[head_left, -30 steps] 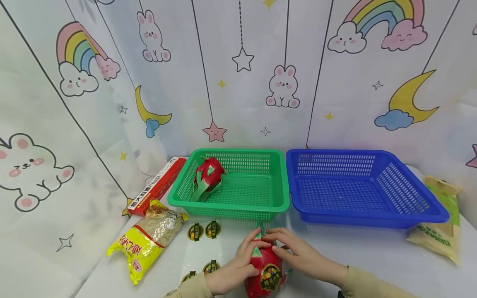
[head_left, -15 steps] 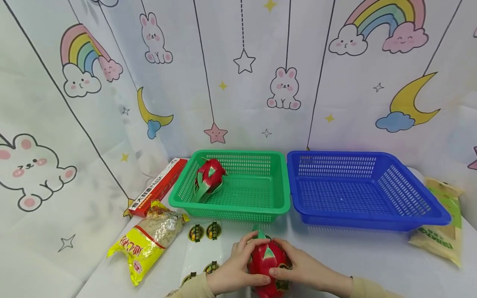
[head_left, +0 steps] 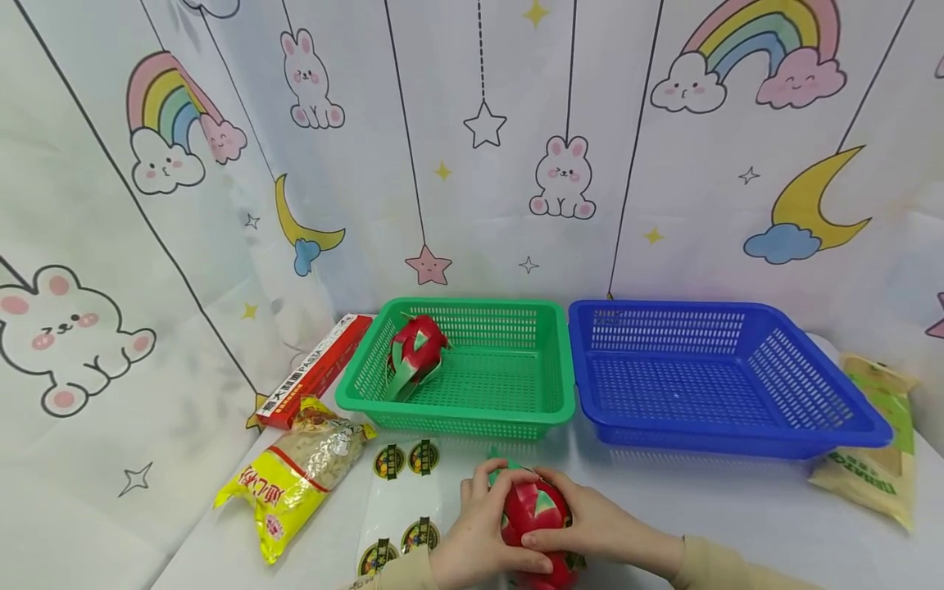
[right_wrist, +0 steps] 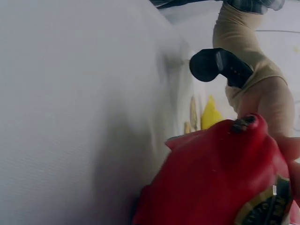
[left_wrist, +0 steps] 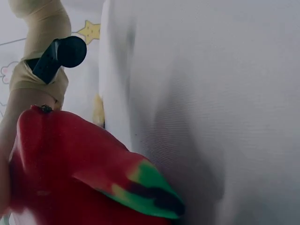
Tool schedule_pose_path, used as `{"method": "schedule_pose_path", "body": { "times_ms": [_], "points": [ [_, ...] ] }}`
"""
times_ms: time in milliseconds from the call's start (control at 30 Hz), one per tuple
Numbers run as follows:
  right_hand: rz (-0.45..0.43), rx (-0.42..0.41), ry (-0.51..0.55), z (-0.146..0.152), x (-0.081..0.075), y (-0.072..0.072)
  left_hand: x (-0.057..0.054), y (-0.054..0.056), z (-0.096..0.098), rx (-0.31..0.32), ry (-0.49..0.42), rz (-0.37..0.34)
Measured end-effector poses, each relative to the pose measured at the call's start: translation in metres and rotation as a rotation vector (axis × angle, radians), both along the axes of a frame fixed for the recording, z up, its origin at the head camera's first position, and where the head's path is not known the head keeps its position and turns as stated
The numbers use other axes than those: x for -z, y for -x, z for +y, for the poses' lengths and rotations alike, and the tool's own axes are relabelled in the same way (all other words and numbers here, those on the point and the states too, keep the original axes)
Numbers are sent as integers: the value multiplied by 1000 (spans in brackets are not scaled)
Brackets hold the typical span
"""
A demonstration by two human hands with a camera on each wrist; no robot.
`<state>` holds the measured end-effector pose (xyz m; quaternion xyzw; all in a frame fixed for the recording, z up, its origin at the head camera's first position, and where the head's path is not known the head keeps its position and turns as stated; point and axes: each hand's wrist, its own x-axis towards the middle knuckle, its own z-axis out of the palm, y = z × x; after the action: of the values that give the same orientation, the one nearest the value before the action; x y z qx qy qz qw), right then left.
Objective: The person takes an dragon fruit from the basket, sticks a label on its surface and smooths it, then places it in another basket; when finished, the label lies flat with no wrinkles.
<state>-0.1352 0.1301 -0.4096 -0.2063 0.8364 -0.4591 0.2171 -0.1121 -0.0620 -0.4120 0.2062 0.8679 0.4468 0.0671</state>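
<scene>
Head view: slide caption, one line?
Left hand and right hand hold a red dragon fruit beside a label sheet, in front of a green basket.

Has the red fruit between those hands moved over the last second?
Yes: the red fruit has turned. Its green tip swung leftward in the head view, judged against the green basket, and its sticker rolled away rightward.

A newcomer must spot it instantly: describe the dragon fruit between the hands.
Find the green basket, left of the blue basket. Nearer the camera, right of the sticker sheet, the left hand and right hand grip a red dragon fruit bearing a dark label. Unlike the other dragon fruit, lying inside that basket, this one is hand-held.
</scene>
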Motion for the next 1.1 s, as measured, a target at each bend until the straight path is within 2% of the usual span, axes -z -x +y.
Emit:
{"method": "schedule_pose_path", "body": {
  "times_ms": [167, 267, 400, 500, 567, 700, 800, 1000, 1100],
  "points": [
    [-39, -7, -16, 3, -3, 2, -6, 2, -2, 58, 50, -2],
    [-34, -4, -17, 5, -4, 1, -10, 4, -6, 106, 142, 48],
    [54, 0, -57, 8, -5, -1, -10, 8, -12, 131, 289, 244],
    [169, 6, -130, 10, -8, -4, -9, 12, -15, 106, 358, 365],
    [244, 12, -175, 14, -11, -7, -8, 15, -17, 81, 392, 410],
    [346, 18, -249, 22, -18, -13, -6, 19, -18, 43, 427, 459],
    [411, 23, -304, 29, -25, -17, -5, 20, -18, 25, 433, 469],
    [480, 41, -354, 43, -44, -23, -7, 23, -13, 46, 396, 442],
    [540, 59, -393, 50, -55, -24, -7, 25, -8, 56, 415, 442]
  ]
}}
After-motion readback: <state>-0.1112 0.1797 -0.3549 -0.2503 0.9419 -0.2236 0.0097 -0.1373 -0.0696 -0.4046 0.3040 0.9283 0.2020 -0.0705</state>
